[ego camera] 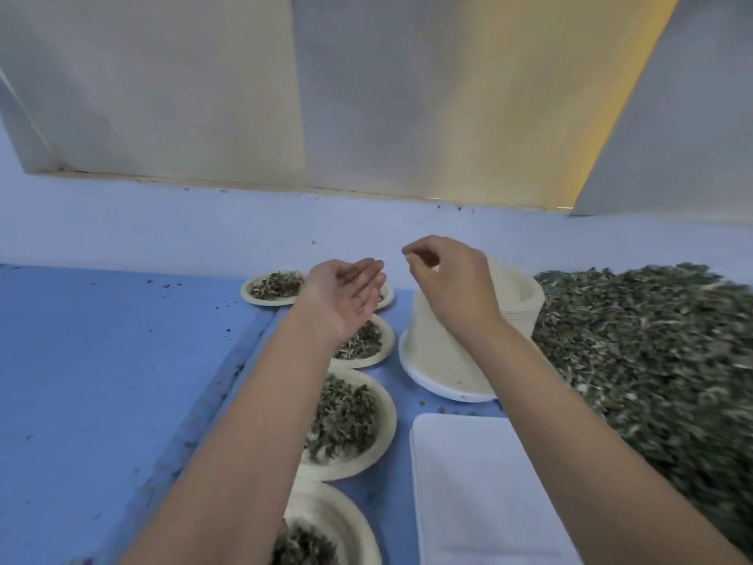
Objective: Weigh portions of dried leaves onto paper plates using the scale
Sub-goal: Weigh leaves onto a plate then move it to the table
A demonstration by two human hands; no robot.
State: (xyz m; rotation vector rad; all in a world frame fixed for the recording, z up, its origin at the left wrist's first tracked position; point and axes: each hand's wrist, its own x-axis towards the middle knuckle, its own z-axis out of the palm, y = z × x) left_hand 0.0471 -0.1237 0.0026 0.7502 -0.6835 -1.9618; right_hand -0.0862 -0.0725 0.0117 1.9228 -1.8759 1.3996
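Observation:
My left hand (346, 295) is held flat and open, palm turned to the right, above a row of paper plates. My right hand (452, 287) hovers over a tall stack of empty paper plates (432, 352), fingers curled and thumb against fingertips; I cannot make out anything between them. Both hands are in the air and touch nothing. Several paper plates with dried leaves lie in a column under my left arm, for instance one plate (389, 418) in the middle and another (248, 293) at the far end. The white scale platform (481, 483) lies bare at the bottom centre.
A big loose pile of dried leaves (652, 344) covers the right side of the blue table (102, 360). Leaf crumbs are scattered on the blue surface. A pale wall and ledge close off the back.

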